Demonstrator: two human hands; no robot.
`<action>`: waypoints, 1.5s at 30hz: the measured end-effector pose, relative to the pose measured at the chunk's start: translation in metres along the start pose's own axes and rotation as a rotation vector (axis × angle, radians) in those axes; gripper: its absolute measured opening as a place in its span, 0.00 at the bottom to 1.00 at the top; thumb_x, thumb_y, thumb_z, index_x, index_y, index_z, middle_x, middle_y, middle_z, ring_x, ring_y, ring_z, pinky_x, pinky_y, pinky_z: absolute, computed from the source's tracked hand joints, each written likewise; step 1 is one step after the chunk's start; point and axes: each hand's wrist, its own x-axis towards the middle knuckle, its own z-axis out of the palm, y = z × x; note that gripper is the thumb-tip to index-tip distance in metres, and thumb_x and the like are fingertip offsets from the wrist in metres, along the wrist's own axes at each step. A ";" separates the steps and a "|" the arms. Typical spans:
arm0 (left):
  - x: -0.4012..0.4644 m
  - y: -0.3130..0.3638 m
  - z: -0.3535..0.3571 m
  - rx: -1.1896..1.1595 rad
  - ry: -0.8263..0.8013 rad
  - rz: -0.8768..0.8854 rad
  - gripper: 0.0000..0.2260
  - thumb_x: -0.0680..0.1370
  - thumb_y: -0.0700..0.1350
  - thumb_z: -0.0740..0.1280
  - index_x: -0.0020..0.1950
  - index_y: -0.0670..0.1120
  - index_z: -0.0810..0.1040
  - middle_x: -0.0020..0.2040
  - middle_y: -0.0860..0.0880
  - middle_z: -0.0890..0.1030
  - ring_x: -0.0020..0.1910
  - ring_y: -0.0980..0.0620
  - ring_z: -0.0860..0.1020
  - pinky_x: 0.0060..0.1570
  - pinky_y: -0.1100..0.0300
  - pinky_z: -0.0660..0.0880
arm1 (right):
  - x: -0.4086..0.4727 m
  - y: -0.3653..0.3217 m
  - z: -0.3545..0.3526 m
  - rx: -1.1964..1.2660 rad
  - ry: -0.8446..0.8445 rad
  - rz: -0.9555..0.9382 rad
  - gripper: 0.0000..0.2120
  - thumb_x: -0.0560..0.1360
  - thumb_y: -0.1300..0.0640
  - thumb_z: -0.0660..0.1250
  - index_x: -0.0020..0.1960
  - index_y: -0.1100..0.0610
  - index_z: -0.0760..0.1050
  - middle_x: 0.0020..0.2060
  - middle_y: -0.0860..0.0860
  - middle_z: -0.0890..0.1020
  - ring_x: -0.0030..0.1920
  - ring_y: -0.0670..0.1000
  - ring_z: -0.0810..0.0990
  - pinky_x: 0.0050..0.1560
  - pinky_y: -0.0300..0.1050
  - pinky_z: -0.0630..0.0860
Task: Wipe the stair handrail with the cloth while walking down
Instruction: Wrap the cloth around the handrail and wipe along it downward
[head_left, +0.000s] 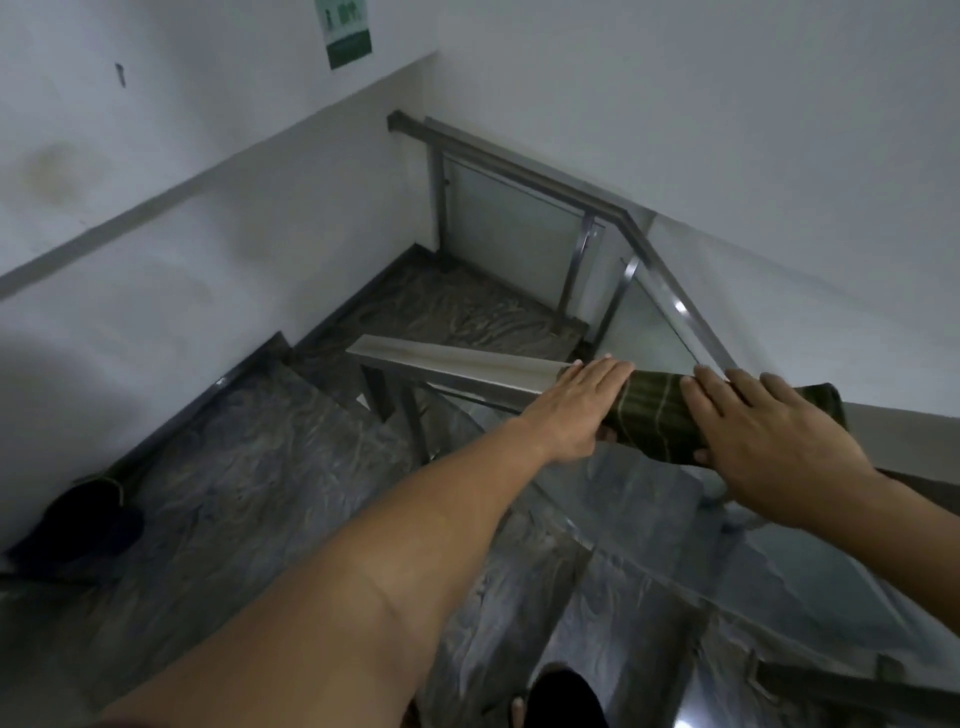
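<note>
Green striped cloth (660, 415) lies draped over the handrail (457, 366), just right of centre frame. The left hand (576, 410), at the cloth's 9 o'clock end, and the right hand (769, 441), at 3 o'clock, both press it flat-fingered, thumbs tucked beneath. Marble stairs (260, 467) descend toward 11 o'clock.

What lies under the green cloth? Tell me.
The green cloth is draped over the handrail, which emerges bare to its left. Both the left hand and right hand press on it. The rail section beneath is covered, so its state cannot be seen.
</note>
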 end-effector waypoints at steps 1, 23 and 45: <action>-0.002 -0.016 0.004 -0.008 0.002 0.020 0.39 0.71 0.35 0.68 0.77 0.40 0.50 0.77 0.40 0.57 0.78 0.44 0.51 0.76 0.48 0.47 | 0.010 -0.010 0.002 -0.005 0.010 0.013 0.34 0.76 0.42 0.56 0.75 0.61 0.55 0.73 0.61 0.65 0.70 0.62 0.67 0.70 0.60 0.64; -0.037 -0.281 0.023 -0.019 -0.040 0.057 0.41 0.73 0.44 0.71 0.77 0.42 0.48 0.78 0.42 0.55 0.78 0.46 0.49 0.76 0.50 0.44 | 0.211 -0.172 0.009 0.059 -0.006 0.106 0.34 0.78 0.42 0.52 0.76 0.60 0.48 0.75 0.60 0.60 0.70 0.59 0.66 0.70 0.57 0.64; -0.048 -0.463 0.038 0.091 -0.005 0.468 0.35 0.79 0.51 0.60 0.77 0.45 0.40 0.79 0.44 0.45 0.78 0.48 0.42 0.76 0.45 0.41 | 0.341 -0.305 0.029 0.077 0.067 0.568 0.30 0.71 0.52 0.62 0.71 0.60 0.66 0.69 0.63 0.71 0.70 0.67 0.66 0.69 0.71 0.57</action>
